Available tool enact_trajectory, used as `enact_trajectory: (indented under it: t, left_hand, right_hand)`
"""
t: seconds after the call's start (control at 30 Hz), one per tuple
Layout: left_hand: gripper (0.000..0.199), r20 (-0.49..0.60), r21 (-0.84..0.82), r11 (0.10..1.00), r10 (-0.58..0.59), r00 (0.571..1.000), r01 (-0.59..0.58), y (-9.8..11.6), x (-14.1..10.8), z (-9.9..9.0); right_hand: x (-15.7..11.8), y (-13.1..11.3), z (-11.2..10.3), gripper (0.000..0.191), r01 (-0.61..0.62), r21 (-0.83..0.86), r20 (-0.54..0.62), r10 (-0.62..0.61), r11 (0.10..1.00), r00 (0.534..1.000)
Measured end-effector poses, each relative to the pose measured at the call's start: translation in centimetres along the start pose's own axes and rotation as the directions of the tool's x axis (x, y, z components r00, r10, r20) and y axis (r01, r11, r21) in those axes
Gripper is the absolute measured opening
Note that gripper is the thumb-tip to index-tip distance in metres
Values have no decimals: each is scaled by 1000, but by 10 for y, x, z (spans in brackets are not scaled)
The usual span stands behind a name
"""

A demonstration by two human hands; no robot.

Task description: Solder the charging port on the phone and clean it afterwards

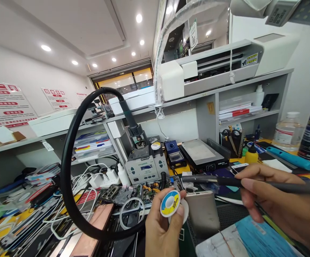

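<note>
My left hand [163, 228] is closed around a small white spool [170, 203] with a blue and yellow label facing up. What is wound on it is hidden. In my right hand [269, 192] a long dark soldering iron [229, 181] is pinched between thumb and fingers. It points left, its front end above and to the right of the spool, apart from it. Below that front end lies a silver phone or tablet shell [203, 214]. Near my right hand is a blue and white marbled case [256, 239], with a thin copper-coloured wire [226, 243] across its pale part.
A thick black hose [65, 171] loops on the left from the grey hot air station [146, 167]. Behind stand a small blue soldering station [174, 157] and a flat heating plate [203, 153]. Phones, boards and white cables [77, 192] crowd the left. Bottles [288, 130] stand right.
</note>
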State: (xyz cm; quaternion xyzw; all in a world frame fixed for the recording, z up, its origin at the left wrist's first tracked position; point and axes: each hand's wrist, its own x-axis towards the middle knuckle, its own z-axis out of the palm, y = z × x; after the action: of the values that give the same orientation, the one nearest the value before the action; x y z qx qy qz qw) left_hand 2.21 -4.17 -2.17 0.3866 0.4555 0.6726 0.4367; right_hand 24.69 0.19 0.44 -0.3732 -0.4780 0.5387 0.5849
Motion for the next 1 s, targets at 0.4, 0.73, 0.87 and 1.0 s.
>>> enact_trajectory:
  t: [0.4, 0.73, 0.87, 1.0]
  left_hand:
    - [58, -19, -8, 1000, 12, 1000, -12, -1, -1, 3]
    - [56, -17, -9, 1000, 10, 1000, -10, -1, -1, 2]
    - [57, -25, -5, 1000, 3, 1000, -3, -2, -1, 3]
    - [57, -29, 10, 1000, 9, 1000, -9, -1, -1, 4]
  right_hand:
    - [-6, -4, 15, 46, -29, -90, -131, 17, 996, 991]
    - [-7, -2, 14, 41, -44, -110, -102, 33, 993, 994]
    - [-8, -4, 15, 37, -57, -116, -100, 45, 992, 994]
    - [-8, -4, 15, 41, -49, -119, -100, 37, 992, 994]
